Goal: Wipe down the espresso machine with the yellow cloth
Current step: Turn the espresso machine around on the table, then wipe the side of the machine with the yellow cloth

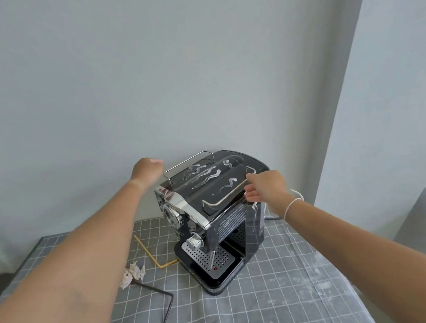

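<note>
The black and chrome espresso machine (211, 213) stands on the table, turned at an angle, with white squiggly smears on its top (208, 177). My right hand (265, 186) rests at the machine's top right edge, and its spread fingers touch the chrome rail (225, 197) there. My left hand (147, 171) hovers just left of the machine's top rear corner. It is seen from the back, with the fingers bent away and mostly hidden. No yellow cloth is in view.
The table wears a grey cloth with a white grid (270, 298). Left of the machine lie a thin yellow bent strip (147, 252), a crumpled white paper (134, 272) and a black L-shaped bar (164, 299). A wall stands close behind, and a cord (273, 218) trails off to the right.
</note>
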A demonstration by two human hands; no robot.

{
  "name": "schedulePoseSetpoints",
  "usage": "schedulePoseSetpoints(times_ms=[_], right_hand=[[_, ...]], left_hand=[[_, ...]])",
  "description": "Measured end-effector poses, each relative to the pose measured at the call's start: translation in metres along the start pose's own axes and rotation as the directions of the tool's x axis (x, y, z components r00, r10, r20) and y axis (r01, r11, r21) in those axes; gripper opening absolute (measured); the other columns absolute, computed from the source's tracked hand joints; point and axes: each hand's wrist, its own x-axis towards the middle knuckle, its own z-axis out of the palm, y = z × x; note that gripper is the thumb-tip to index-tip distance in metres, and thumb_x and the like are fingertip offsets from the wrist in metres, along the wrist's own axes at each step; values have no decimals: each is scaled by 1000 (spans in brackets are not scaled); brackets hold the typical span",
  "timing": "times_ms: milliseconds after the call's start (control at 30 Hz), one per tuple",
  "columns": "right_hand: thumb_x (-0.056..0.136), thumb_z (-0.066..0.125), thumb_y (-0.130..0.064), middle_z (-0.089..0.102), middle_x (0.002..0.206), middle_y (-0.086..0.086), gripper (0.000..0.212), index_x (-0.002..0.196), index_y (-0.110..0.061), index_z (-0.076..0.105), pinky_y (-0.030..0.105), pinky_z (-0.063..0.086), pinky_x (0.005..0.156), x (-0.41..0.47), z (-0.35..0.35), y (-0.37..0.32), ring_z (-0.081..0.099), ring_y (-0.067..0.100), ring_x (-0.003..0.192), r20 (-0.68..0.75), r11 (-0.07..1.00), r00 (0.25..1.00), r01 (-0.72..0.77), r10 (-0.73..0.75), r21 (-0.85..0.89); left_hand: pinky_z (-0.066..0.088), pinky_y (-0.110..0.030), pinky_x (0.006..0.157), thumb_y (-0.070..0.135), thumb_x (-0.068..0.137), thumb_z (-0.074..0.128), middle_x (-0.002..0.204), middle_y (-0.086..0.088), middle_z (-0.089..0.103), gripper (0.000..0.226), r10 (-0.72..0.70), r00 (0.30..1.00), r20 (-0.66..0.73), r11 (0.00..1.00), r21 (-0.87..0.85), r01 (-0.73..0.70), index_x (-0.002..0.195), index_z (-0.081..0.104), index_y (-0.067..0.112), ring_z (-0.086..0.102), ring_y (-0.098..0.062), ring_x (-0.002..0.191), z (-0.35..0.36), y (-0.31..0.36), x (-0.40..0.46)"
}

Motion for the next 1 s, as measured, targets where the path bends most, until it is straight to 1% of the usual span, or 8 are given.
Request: schedulePoseSetpoints(times_ms=[167,300,433,567,667,867,933,1000], right_hand=[[90,51,-24,55,61,-1,24,70,-13,60,27,47,56,7,-11,-2,57,21,66,-140,922,938,269,-316,-280],[90,51,-28,64,88,0,20,93,-14,65,27,45,68,2,-6,-7,56,16,78,-81,836,868,441,-489,-328],[89,52,-31,65,99,0,23,97,-16,68,28,45,76,-14,13,-8,55,13,83,-1,741,801,554,-599,-379],[90,53,-31,64,108,-1,26,106,-14,65,28,46,85,-50,54,8,56,14,97,104,655,745,636,-658,-408],[90,54,-26,62,111,2,24,106,-11,65,23,41,81,-86,99,29,55,12,95,158,644,735,660,-659,-386],[90,56,-20,64,105,5,19,102,-8,66,23,42,81,-161,200,106,58,21,97,336,508,652,749,-680,-425],[90,56,-21,65,106,3,19,101,-10,67,21,39,83,-187,240,134,58,19,101,400,519,667,743,-629,-424],[90,56,-22,65,110,3,21,104,-11,67,20,39,84,-202,261,156,57,18,105,441,546,695,719,-567,-431]], left_hand=[[42,-30,76,17,90,40,85,-5,53,12,-15,997,-72,1000,-6,14,83,48,22,43,-20,80,-12,-26,-26],[36,-29,71,20,90,38,70,7,35,9,-7,993,-120,1000,14,8,82,39,24,37,-16,79,-25,-47,-52],[30,-21,65,18,93,36,84,5,42,15,11,989,-147,1000,15,-9,89,47,27,37,-14,85,-37,-69,-83],[38,-21,87,18,97,34,118,-3,59,32,-21,985,-174,999,30,26,109,64,18,55,-17,106,-62,-99,-122],[34,-24,98,20,97,36,140,-4,49,39,-87,979,-184,995,21,93,132,51,10,48,-19,125,-88,-142,-151],[36,-26,85,17,97,38,112,-4,61,31,-163,976,-144,979,99,178,112,63,8,53,-20,105,-148,-262,-216],[36,-29,75,17,95,37,90,-5,50,23,-226,967,-120,960,139,242,83,56,16,49,-19,87,-168,-311,-237],[44,-37,76,18,95,37,91,-8,55,23,-273,957,-94,949,137,284,82,56,18,54,-20,87,-174,-339,-250]])
